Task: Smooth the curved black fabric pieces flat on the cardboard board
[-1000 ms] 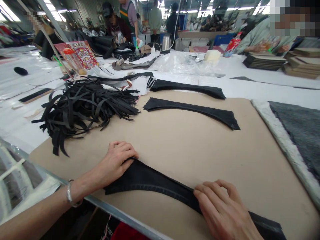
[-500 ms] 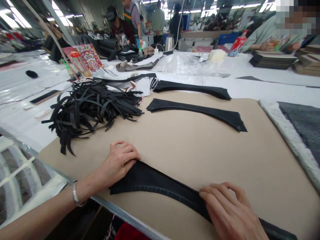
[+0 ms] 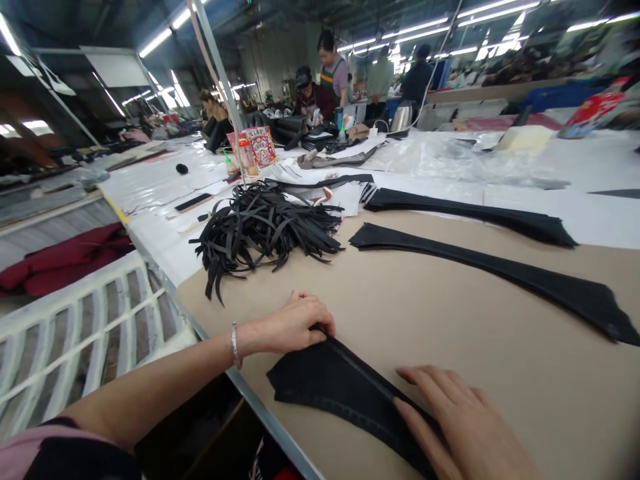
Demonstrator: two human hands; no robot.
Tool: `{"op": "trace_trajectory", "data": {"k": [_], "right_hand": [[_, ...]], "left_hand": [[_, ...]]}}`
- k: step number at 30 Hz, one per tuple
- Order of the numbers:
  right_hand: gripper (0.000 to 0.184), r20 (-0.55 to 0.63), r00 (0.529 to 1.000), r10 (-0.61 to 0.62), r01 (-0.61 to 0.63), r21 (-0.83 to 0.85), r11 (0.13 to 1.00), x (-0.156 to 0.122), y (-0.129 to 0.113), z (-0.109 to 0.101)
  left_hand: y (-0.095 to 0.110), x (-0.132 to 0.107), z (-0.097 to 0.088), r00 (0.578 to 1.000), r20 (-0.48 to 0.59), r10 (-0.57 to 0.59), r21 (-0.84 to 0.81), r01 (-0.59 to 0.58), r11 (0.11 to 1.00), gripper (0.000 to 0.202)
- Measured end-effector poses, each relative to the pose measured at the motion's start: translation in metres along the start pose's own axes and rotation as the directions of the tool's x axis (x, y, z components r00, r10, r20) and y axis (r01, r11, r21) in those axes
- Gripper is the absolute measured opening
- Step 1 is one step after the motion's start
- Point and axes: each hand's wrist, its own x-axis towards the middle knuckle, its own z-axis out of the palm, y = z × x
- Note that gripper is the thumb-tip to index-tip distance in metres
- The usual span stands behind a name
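Observation:
On the brown board lies a black leather-like piece [image 3: 333,387], wide at its near-left end and narrowing to the right, with a row of short marks along its lower curve. My left hand [image 3: 295,323] has its fingers curled and pinching the piece's upper edge at the wide end. Across the narrow part rests my right hand [image 3: 465,420], fingers stretched and thumb spread apart, the thumb lying on the piece. The far end of the piece is hidden below my right hand and the frame edge.
Behind lie two layered stacks of similar black pieces, a nearer stack [image 3: 480,263] and a farther stack [image 3: 465,210]. A heap of black strips [image 3: 270,230] sits at the back left. The table's metal edge [image 3: 265,413] runs by my left forearm. Co-workers [image 3: 313,100] stand beyond.
The view has swung left. My left hand has gone from resting on the piece to pinching its upper edge, where a fold or raised layer shows. My right hand's fingers have spread from the thumb.

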Motion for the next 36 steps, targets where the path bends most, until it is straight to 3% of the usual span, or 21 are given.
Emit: {"op": "trace_trajectory", "data": {"k": [4, 8, 17, 25, 30, 36], "right_hand": [[0.008, 0.162, 0.969, 0.187, -0.194, 0.030, 0.981, 0.052, -0.034, 0.024], [0.014, 0.234, 0.941, 0.244, -0.271, 0.094, 0.958, 0.065, -0.038, 0.043], [0.023, 0.076, 0.992, 0.096, -0.109, 0.182, 0.977, 0.049, -0.035, 0.050], [0.029, -0.029, 0.997, -0.074, 0.074, 0.025, 0.997, 0.043, -0.037, 0.049], [0.034, 0.000, 0.995, -0.102, 0.102, -0.109, 0.989, 0.040, -0.040, 0.052], [0.028, -0.021, 0.996, -0.089, 0.084, -0.160, 0.984, 0.041, -0.049, 0.047]], "left_hand": [[-0.003, 0.000, -0.001, 0.998, -0.004, 0.060, 0.047, -0.060, 0.997, 0.016], [-0.009, -0.002, 0.000, 0.992, -0.038, 0.121, 0.123, -0.115, 0.986, 0.013], [-0.016, -0.009, 0.003, 0.944, -0.091, 0.318, 0.329, -0.273, 0.904, 0.019], [-0.016, -0.018, 0.012, 0.901, -0.076, 0.428, 0.513, -0.332, 0.791, 0.019], [-0.018, -0.020, 0.020, 0.862, -0.135, 0.488, 0.611, -0.316, 0.726, 0.016], [-0.015, -0.027, 0.020, 0.862, -0.062, 0.503, 0.681, -0.331, 0.653, 0.020]]}}
